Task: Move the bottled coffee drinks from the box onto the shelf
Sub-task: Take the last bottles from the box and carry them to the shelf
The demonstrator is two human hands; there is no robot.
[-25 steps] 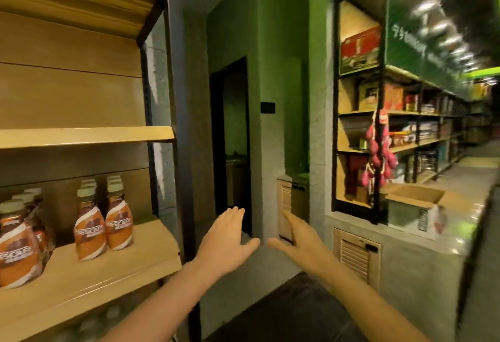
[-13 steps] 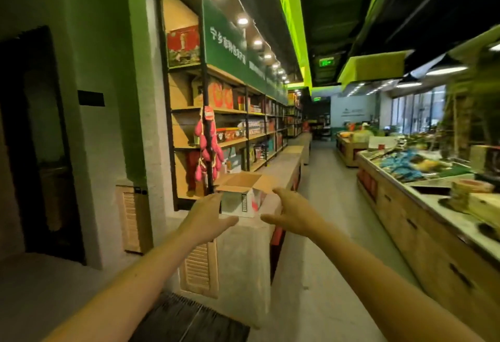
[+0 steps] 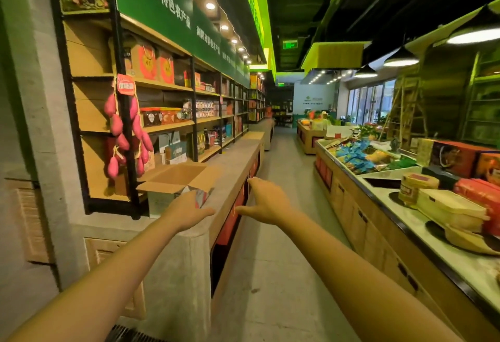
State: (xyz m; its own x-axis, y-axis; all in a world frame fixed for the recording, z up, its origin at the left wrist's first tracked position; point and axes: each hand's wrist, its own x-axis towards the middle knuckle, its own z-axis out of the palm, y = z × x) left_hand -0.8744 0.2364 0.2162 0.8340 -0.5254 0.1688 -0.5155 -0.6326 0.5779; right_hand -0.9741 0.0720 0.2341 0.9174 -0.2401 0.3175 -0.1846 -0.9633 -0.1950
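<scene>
An open cardboard box [image 3: 176, 179] with its flaps spread stands on a grey stone counter [image 3: 235, 157] at the left of a shop aisle. Its inside is hidden from this angle, so no bottles show. My left hand [image 3: 189, 210] is stretched out just in front of the box's near side, fingers relaxed and holding nothing. My right hand [image 3: 266, 202] reaches forward to the right of the box, over the counter's edge, fingers straight and empty. The shelf with the coffee bottles is out of view.
Wooden shelves [image 3: 173, 125] of packaged goods line the wall behind the counter, with a string of pink sweet potatoes [image 3: 121, 136] hanging on a post. A display counter [image 3: 405, 179] with boxes runs along the right. The concrete aisle floor [image 3: 281, 247] lies between.
The view has swung right, away from the bottle shelf, and moved closer to the box. Both empty hands now reach near the box, which looks larger.
</scene>
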